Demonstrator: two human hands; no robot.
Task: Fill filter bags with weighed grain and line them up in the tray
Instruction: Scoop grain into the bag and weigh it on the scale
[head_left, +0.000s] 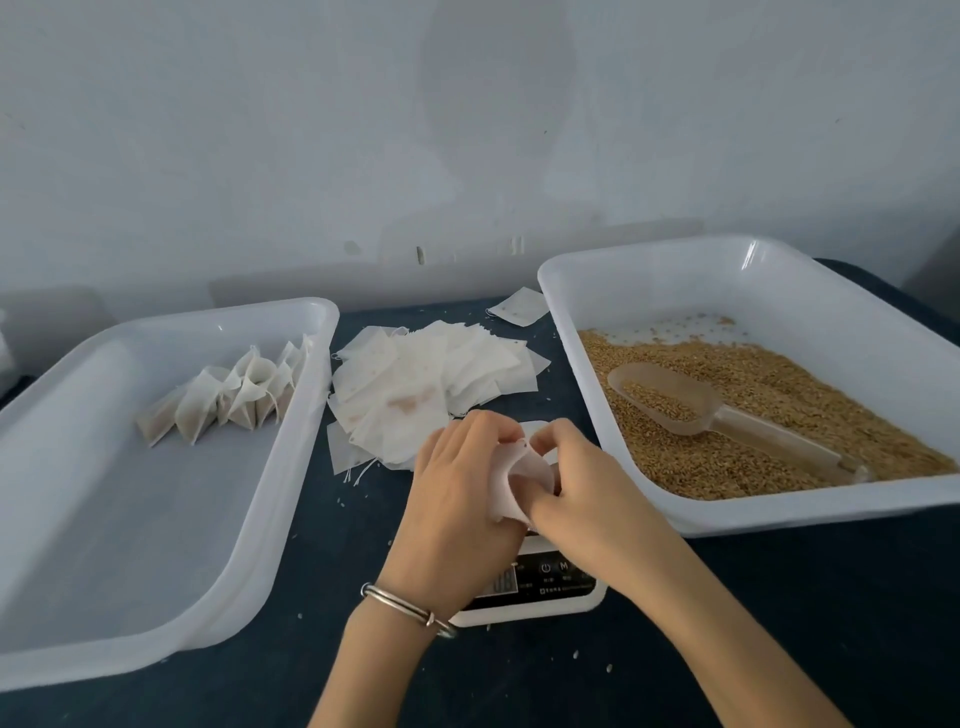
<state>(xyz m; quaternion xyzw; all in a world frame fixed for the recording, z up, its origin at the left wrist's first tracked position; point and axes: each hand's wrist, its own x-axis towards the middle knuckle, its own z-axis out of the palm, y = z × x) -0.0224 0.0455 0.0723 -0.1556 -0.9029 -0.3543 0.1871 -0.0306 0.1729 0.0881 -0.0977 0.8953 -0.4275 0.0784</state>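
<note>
- Over the scale (540, 577), the left hand (457, 499) and right hand (582, 483) both pinch one filter bag (519, 478), fingers curled round its mouth; they hide most of the scale's platform.
- Behind the hands lies a loose pile of empty bags (431, 384) on the dark table (779, 623).
- Left tray (291, 467) holds a row of filled bags (234, 395).
- Right tray (727, 519) holds grain (779, 395) with a scoop (691, 405) lying in it.

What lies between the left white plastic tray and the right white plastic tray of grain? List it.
In the head view: a heap of empty white filter bags, both hands holding one bag, and a white digital scale on dark cloth.
</note>
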